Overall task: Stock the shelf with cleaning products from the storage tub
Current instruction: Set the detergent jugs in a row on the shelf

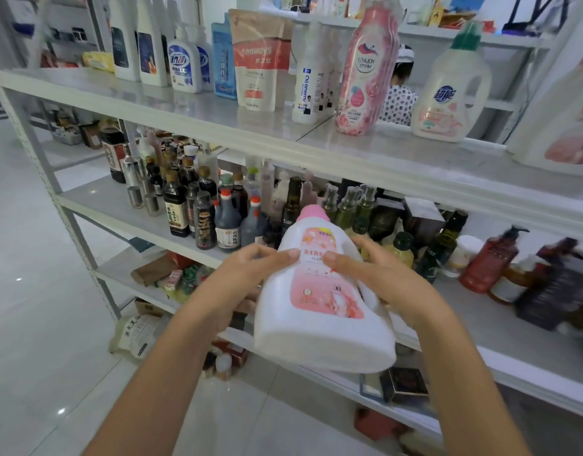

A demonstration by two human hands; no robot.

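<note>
White metal shelving [145, 93] fills the frame, with glossy pale floor tile [30, 291] at lower left.

- Top board: row of hard plastic cleaners. White pump bottles [183, 65] upper left, a soft matte refill pouch [260, 60] upper centre, a tall pink flower-print bottle [365, 70], and a squat white jug with green cap [451, 90] upper right.
- Middle board: dense cluster of dark glass sauce bottles [191, 209], centre left.

Detergent jug [319, 311] is at frame centre, held in the air in front of the middle board and touching no shelf.
- Opaque white plastic, smooth, with a wide rounded base narrowing to a pink screw cap.
- Pink floral label on the front with red characters.
- Tilted: cap up and away toward the shelving, base toward the camera. Base edge is motion-blurred.

Left hand [250, 271] grasps the jug's left shoulder, thumb flat on the label, fingers curled behind.
Right hand [379, 271] grasps the right side, thumb on the label, fingers wrapped round the far edge.
Thumb tips nearly meet mid-label. Both bare forearms rise from the bottom edge and converge on the jug.
</note>
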